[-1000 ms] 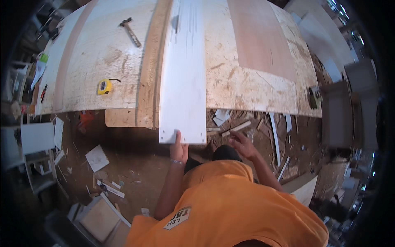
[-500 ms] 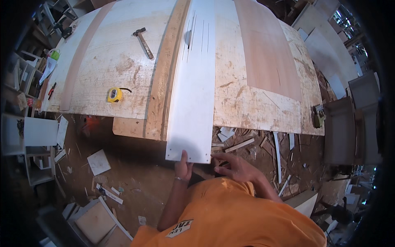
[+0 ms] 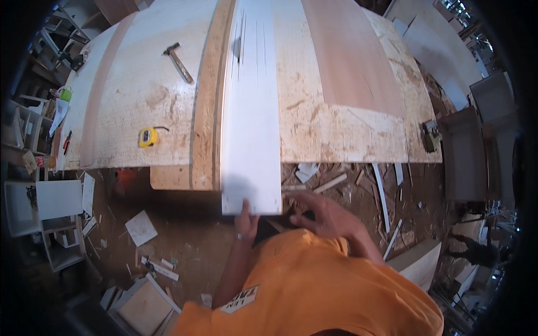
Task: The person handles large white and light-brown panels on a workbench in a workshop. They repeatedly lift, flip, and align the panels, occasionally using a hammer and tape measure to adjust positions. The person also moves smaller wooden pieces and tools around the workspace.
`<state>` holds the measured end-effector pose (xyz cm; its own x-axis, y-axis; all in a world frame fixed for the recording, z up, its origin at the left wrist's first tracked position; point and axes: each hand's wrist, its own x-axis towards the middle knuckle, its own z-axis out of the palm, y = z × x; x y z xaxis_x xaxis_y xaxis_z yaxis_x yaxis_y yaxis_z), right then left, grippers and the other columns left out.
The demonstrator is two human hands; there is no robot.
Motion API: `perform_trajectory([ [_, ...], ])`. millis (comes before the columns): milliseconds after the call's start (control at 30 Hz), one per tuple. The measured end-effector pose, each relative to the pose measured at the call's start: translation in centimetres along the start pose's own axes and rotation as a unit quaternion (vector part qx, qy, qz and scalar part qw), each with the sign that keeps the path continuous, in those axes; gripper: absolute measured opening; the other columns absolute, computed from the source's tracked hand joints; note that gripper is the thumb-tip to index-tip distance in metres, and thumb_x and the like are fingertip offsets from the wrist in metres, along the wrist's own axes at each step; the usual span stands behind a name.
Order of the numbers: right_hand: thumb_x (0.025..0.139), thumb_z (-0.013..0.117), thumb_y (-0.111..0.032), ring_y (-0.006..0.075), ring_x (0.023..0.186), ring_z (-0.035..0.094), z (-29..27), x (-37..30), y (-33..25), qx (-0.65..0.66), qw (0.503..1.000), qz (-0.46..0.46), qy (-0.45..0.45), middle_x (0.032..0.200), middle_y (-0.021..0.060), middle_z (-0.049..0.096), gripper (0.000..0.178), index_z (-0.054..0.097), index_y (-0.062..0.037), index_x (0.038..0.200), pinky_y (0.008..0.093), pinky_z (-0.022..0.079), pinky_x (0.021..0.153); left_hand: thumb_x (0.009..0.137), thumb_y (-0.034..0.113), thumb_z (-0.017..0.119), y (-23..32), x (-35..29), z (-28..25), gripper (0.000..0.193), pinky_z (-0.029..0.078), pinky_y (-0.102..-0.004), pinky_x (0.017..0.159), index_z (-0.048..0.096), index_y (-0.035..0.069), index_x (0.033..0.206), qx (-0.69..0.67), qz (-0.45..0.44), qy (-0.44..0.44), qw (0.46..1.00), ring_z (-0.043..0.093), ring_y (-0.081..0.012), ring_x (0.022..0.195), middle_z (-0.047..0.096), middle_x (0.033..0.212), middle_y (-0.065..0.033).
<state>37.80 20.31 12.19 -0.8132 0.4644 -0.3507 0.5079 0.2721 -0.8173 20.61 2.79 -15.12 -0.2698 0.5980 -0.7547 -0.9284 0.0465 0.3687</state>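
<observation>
A long white board [image 3: 250,134] lies lengthwise on the workbench, its near end jutting past the bench edge toward me. Small marks or holes run along that end. My left hand [image 3: 245,224] grips the near end, thumb on top and fingers hidden underneath. Beside the board's near right corner is my right hand [image 3: 328,215], its fingers partly bent and apart, slightly blurred. Its fingertips reach to the board's side edge; whether they touch is unclear. Against the board's left side runs a thick wooden plank [image 3: 207,123].
A hammer [image 3: 179,64] and a yellow tape measure [image 3: 148,137] lie left on the workbench [image 3: 151,112]. A thin brownish sheet [image 3: 353,61] covers part of its right side. Wood offcuts litter the floor [image 3: 185,241]. Cabinet boxes [image 3: 59,196] stand at the left.
The view has shifted a little, so the bench and tools sit further left. My left hand keeps its grip on the board's end; my right hand stays by the corner, moving slightly.
</observation>
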Motion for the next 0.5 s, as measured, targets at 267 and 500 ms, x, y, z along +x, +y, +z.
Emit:
perform_trajectory([
  [267, 0.090, 0.066, -0.025, 0.0386, 0.118, 0.057, -1.9, -0.2, -1.2, -0.005, 1.000, -0.003, 0.029, 0.129, 0.0268, 0.056, 0.053, 0.050, 0.0002, 0.134, 0.0421, 0.047, 0.099, 0.100, 0.031, 0.056, -0.7, -1.0, -0.2, 0.053, 0.041, -0.0452, 0.110, 0.036, 0.012, 0.145, 0.002, 0.034, -0.013, 0.999, 0.047, -0.0272, 0.130, 0.047, 0.143, -0.0062],
  [500, 0.091, 0.064, -0.028, 0.0379, 0.114, 0.059, -2.3, -1.4, 1.4, -0.018, 0.993, 0.026, 0.113, 0.124, 0.0232, 0.061, 0.050, 0.053, -0.0020, 0.133, 0.0426, 0.049, 0.095, 0.097, 0.033, 0.062, 1.3, 3.9, 3.0, 0.048, 0.046, -0.0447, 0.102, 0.048, 0.005, 0.134, -0.022, 0.028, 0.011, 0.999, 0.055, -0.0251, 0.120, 0.056, 0.130, -0.0084],
])
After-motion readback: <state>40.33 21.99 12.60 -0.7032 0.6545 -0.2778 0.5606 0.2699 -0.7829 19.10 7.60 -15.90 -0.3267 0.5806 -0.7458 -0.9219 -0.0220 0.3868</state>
